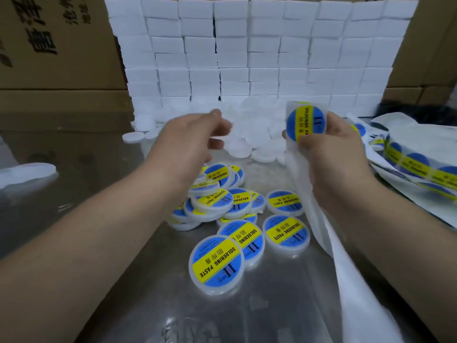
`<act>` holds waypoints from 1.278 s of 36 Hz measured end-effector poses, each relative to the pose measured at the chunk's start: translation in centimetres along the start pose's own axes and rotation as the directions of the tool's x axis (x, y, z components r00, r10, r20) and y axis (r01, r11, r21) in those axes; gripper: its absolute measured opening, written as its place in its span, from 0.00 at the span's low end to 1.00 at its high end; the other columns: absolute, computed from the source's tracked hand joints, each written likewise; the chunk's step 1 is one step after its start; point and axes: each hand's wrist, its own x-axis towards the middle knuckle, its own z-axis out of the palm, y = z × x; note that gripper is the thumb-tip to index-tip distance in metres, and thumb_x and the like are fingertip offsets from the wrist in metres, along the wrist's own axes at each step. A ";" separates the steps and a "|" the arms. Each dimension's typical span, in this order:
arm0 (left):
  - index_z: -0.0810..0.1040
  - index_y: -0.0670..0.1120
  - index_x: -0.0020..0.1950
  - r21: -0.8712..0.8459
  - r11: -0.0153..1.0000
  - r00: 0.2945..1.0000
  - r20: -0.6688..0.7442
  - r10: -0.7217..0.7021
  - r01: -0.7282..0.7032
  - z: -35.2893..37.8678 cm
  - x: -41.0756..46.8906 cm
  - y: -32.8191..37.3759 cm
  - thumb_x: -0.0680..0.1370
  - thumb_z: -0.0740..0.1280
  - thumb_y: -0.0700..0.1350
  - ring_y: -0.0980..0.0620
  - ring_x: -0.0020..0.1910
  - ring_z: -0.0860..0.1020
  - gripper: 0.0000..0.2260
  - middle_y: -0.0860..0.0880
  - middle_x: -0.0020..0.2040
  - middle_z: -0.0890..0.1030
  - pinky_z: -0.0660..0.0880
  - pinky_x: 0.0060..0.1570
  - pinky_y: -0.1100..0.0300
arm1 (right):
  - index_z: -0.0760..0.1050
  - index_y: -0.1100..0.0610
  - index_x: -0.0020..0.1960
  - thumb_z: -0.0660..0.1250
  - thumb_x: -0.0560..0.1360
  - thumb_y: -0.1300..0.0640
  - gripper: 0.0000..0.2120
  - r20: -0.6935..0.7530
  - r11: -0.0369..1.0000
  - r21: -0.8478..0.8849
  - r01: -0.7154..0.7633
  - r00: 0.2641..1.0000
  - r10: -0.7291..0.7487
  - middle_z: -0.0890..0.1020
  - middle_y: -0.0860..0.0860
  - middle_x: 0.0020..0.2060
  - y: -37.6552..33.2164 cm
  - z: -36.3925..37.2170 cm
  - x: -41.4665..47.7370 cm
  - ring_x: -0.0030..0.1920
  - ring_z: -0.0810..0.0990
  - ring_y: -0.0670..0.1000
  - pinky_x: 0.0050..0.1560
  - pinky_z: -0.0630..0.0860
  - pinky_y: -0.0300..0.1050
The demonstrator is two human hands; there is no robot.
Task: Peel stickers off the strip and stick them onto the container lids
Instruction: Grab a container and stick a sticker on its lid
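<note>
Two hands: our R hand (331,149) grips strip (351,280), thumb on sticker (305,122) at 1 o'clock. L hand (190,139) loose, empty, hovers by blank lids (249,137) at 12. Next, we judge: take lid, peel.

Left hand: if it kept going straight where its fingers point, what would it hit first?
Probably the heap of plain white lids just beyond the left hand, though depth is unclear. The right hand, holding the sticker strip, is off to the side.

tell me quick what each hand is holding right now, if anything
Left hand: open, fingers loosely curled, nothing visibly held.
Right hand: grips the white paper backing strip carrying a round blue-and-yellow sticker.
</note>
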 end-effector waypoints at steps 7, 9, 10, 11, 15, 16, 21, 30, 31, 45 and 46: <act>0.75 0.54 0.60 0.396 0.917 0.999 0.019 0.051 -0.054 0.5 6.9 -0.9 0.77 0.59 0.40 0.59 0.35 0.72 0.16 0.54 0.59 0.76 0.67 0.25 0.72 | 0.77 0.50 0.45 0.54 0.68 0.72 0.21 -0.030 0.992 -0.127 0.005 1.000 -0.009 0.79 0.43 0.32 0.2 -0.1 -0.2 0.31 0.73 0.42 0.29 0.69 0.31; 0.72 0.55 0.65 0.591 0.802 0.992 0.122 0.021 -0.090 1.3 9.2 -1.7 0.77 0.58 0.38 0.55 0.34 0.73 0.20 0.52 0.65 0.72 0.66 0.25 0.68 | 0.78 0.49 0.48 0.54 0.68 0.72 0.23 0.011 0.986 -0.165 0.018 1.000 -0.017 0.80 0.41 0.32 0.3 0.0 -0.5 0.30 0.73 0.41 0.28 0.68 0.29; 0.71 0.56 0.66 0.678 0.725 0.986 0.169 0.006 -0.120 1.8 10.3 -2.2 0.77 0.57 0.38 0.52 0.40 0.76 0.21 0.51 0.68 0.70 0.68 0.31 0.68 | 0.78 0.49 0.50 0.54 0.68 0.72 0.24 0.028 0.983 -0.183 0.026 0.999 -0.021 0.80 0.40 0.32 0.3 0.0 -0.5 0.30 0.73 0.40 0.27 0.68 0.29; 0.70 0.56 0.67 0.755 0.637 0.977 0.213 -0.017 -0.153 2.2 11.3 -2.7 0.77 0.57 0.37 0.48 0.52 0.76 0.22 0.50 0.70 0.67 0.70 0.39 0.66 | 0.78 0.48 0.51 0.53 0.68 0.72 0.25 0.042 0.980 -0.196 0.035 0.999 -0.027 0.80 0.39 0.33 0.4 0.0 -0.6 0.29 0.73 0.39 0.27 0.68 0.29; 0.62 0.56 0.72 0.902 0.258 0.900 0.396 -0.182 -0.345 3.8 14.5 -4.6 0.78 0.58 0.42 0.46 0.73 0.56 0.23 0.49 0.76 0.56 0.60 0.67 0.54 | 0.77 0.50 0.54 0.53 0.68 0.73 0.26 0.050 0.976 -0.212 0.052 0.998 -0.042 0.80 0.41 0.34 0.5 -0.1 -0.5 0.26 0.70 0.37 0.24 0.65 0.28; 0.62 0.55 0.72 0.898 0.210 0.879 0.427 -0.214 -0.386 4.2 15.0 -5.1 0.79 0.59 0.45 0.46 0.72 0.58 0.22 0.48 0.75 0.58 0.60 0.67 0.54 | 0.77 0.50 0.55 0.53 0.69 0.73 0.26 0.045 0.976 -0.212 0.047 0.998 -0.038 0.80 0.42 0.35 0.5 -0.2 -0.5 0.26 0.71 0.37 0.24 0.65 0.28; 0.75 0.51 0.59 0.857 0.031 0.846 0.512 -0.147 -0.514 5.8 15.4 -6.4 0.77 0.63 0.50 0.49 0.55 0.72 0.12 0.49 0.62 0.74 0.69 0.51 0.56 | 0.76 0.49 0.55 0.54 0.68 0.73 0.26 0.040 0.980 -0.196 0.040 0.999 -0.033 0.82 0.43 0.40 0.6 0.0 -0.4 0.35 0.77 0.39 0.32 0.72 0.28; 0.73 0.47 0.37 0.652 0.745 0.988 0.144 0.062 -0.142 5.0 15.0 -4.1 0.75 0.64 0.46 0.50 0.37 0.72 0.07 0.50 0.38 0.75 0.67 0.34 0.62 | 0.75 0.46 0.49 0.55 0.69 0.71 0.22 0.069 0.974 -0.222 0.037 0.997 -0.022 0.82 0.44 0.39 0.5 0.0 -0.6 0.35 0.77 0.39 0.32 0.71 0.27; 0.71 0.47 0.35 0.511 0.859 0.999 0.052 0.016 -0.040 4.8 14.7 -3.4 0.75 0.63 0.46 0.50 0.35 0.71 0.08 0.49 0.35 0.73 0.67 0.33 0.62 | 0.75 0.47 0.51 0.55 0.70 0.71 0.22 0.077 0.974 -0.223 0.039 0.997 -0.022 0.81 0.42 0.39 0.4 0.0 -0.6 0.34 0.76 0.39 0.31 0.70 0.26; 0.66 0.47 0.36 -0.352 0.925 0.962 -0.168 -0.215 0.145 1.1 1.9 1.2 0.75 0.55 0.44 0.51 0.28 0.65 0.08 0.50 0.29 0.73 0.61 0.28 0.63 | 0.79 0.55 0.46 0.64 0.72 0.64 0.08 0.223 0.937 -0.347 0.036 0.974 0.045 0.83 0.58 0.45 0.4 0.7 -1.2 0.43 0.80 0.56 0.45 0.76 0.51; 0.66 0.48 0.34 -0.247 0.966 0.968 -0.216 -0.126 0.071 1.2 1.3 0.8 0.76 0.56 0.44 0.51 0.29 0.63 0.10 0.50 0.31 0.70 0.60 0.28 0.61 | 0.79 0.53 0.45 0.63 0.71 0.64 0.08 0.255 0.934 -0.355 0.052 0.966 0.043 0.83 0.56 0.45 0.4 0.8 -1.2 0.46 0.81 0.56 0.48 0.77 0.52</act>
